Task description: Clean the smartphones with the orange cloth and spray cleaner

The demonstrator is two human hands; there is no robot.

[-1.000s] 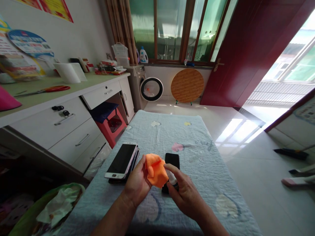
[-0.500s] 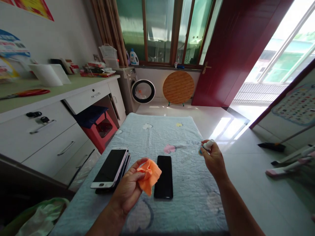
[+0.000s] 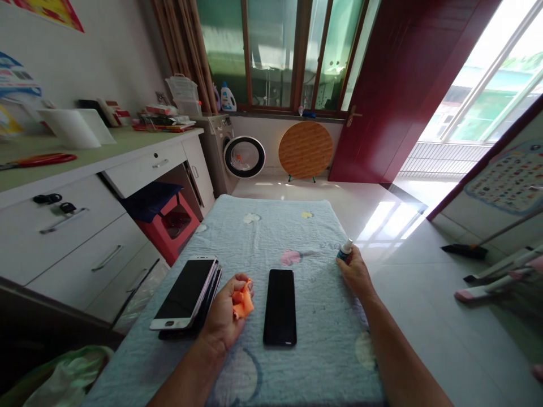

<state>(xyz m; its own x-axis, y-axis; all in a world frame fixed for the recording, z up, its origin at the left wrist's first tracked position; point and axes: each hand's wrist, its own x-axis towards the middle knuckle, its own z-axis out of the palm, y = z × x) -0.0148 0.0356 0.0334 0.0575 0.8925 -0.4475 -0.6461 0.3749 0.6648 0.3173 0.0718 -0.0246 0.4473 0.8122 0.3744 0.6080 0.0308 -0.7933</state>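
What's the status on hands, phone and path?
Left hand gripping orange cloth; right hand on spray bottle. Black smartphone flat between them. Nothing covering it.

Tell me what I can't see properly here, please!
All in the head view:
Bottle label: too small, partly behind the right hand.
Lower phones: mostly hidden under the white phone.
Orange cloth: partly hidden inside the left hand.
Green bag: cut off by the bottom edge.

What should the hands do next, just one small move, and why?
Probably the left hand should bring the orange rag over to the black phone. It has the rag bunched in its grip, and the phone lies flat just to its right with nothing on top. The right hand is busy holding the bottle.
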